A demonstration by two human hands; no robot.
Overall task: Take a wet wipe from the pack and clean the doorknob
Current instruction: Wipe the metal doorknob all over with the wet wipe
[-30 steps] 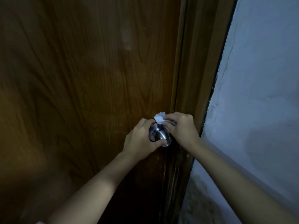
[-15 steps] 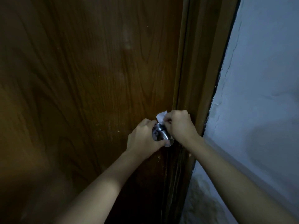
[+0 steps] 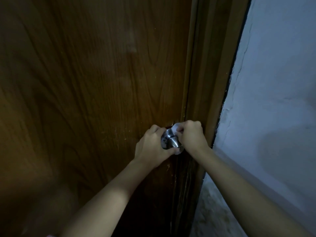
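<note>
A round silver doorknob [image 3: 171, 140] sticks out of the dark brown wooden door [image 3: 95, 93] near its right edge. My left hand [image 3: 151, 147] wraps the knob from the left and below, thumb against its front rim. My right hand [image 3: 191, 136] is closed on a small white wet wipe [image 3: 176, 128], pressing it against the top right of the knob by the base. Only a corner of the wipe shows above my fingers. The wipe pack is out of view.
The brown door frame [image 3: 213, 82] runs down just right of the knob. A pale painted wall [image 3: 277, 100] with cracked plaster fills the right side. The light is dim.
My right hand has slid the wipe from the top of the knob down and in toward its base, so less of the wipe shows. My left hand keeps its hold on the knob.
</note>
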